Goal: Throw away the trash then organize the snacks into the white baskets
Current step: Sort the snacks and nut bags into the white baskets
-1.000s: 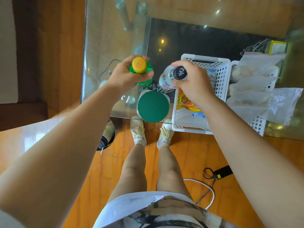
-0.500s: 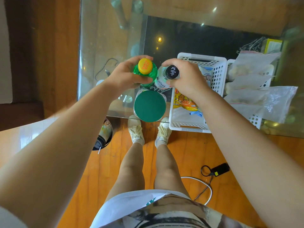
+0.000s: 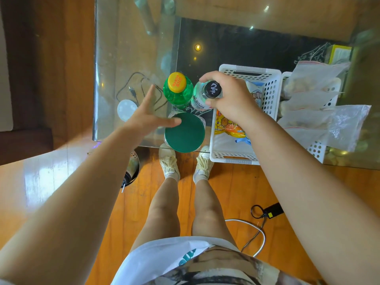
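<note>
Two drink bottles stand side by side on a glass-topped table point(image 3: 127, 48): a green plastic bottle with a yellow cap point(image 3: 178, 90), and a clear plastic bottle with a black cap point(image 3: 203, 97). The right hand point(image 3: 230, 99) is clamped around the clear bottle's neck. The left hand point(image 3: 148, 118), fingers spread and holding nothing, hovers just left of the green bottle. One round green-lidded container point(image 3: 185, 132) sits nearer the table edge. Two white perforated plastic baskets point(image 3: 269, 93) hold packaged snacks.
</note>
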